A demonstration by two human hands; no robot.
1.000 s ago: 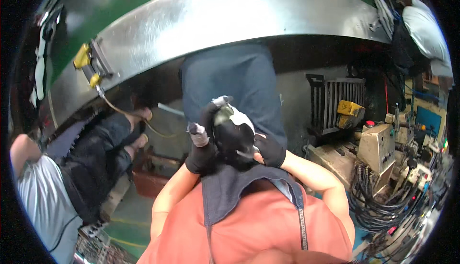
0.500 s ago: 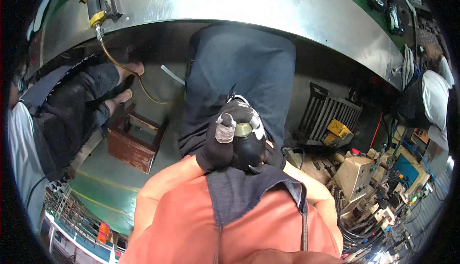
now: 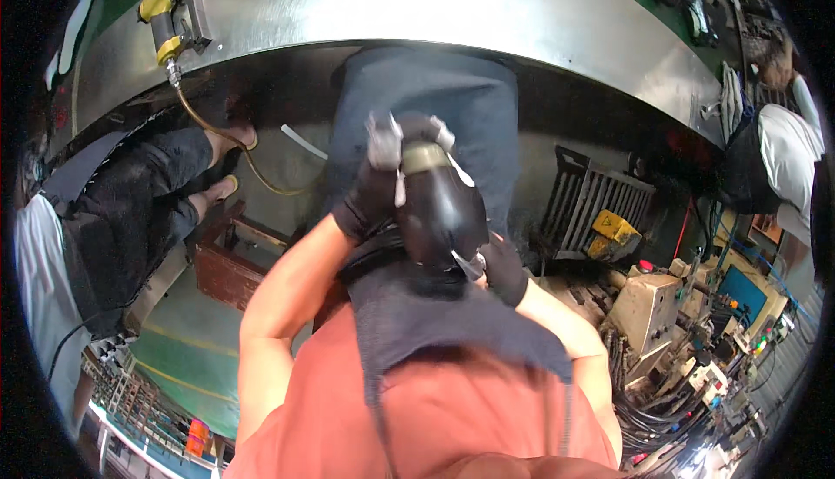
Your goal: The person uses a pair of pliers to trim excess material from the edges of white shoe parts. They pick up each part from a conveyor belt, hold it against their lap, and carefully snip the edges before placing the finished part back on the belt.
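Observation:
A glossy black shoe [image 3: 442, 209] with a yellow-green block [image 3: 424, 159] in its opening is held in front of my body, above my lap. Its rounded end points toward me. My left hand [image 3: 376, 170], in a black glove with worn grey fingertips, is closed around the shoe's far left side. My right hand [image 3: 503, 272], gloved in black too, grips the near right side by the rounded end. A small pale pointed shape [image 3: 470, 263] shows at its fingers, too blurred to name. Whitish pieces at the shoe's far end are smeared by motion.
Ahead runs a metal bench edge [image 3: 417, 0], with a yellow-black air tool [image 3: 163, 22] and its hose at left. Another person [image 3: 113, 209] is to the left beside a brown wooden stool [image 3: 228, 261]. Machinery [image 3: 648, 314] and a slatted rack [image 3: 600, 205] stand at right.
The shoe and both hands have moved away from my body, and more of the shoe's rounded black end shows. My right hand has come into view beside it.

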